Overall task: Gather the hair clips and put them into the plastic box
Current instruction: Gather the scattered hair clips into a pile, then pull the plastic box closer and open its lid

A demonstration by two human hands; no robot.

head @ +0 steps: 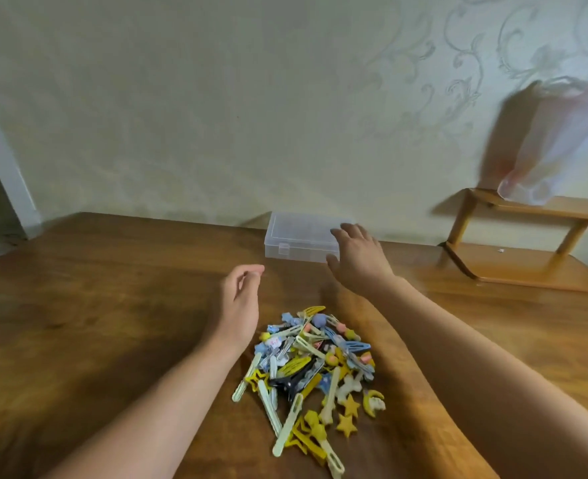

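Hair clips [315, 368] in yellow, blue and cream lie heaped on the wooden desk [95, 305] between a person's bare forearms. Beyond the pile, the left hand [239, 299] hovers empty with fingers loosely curled, while the right hand [358, 259], fingers spread, rests against the right end of the closed clear plastic box [296, 242] near the wall [216, 115].
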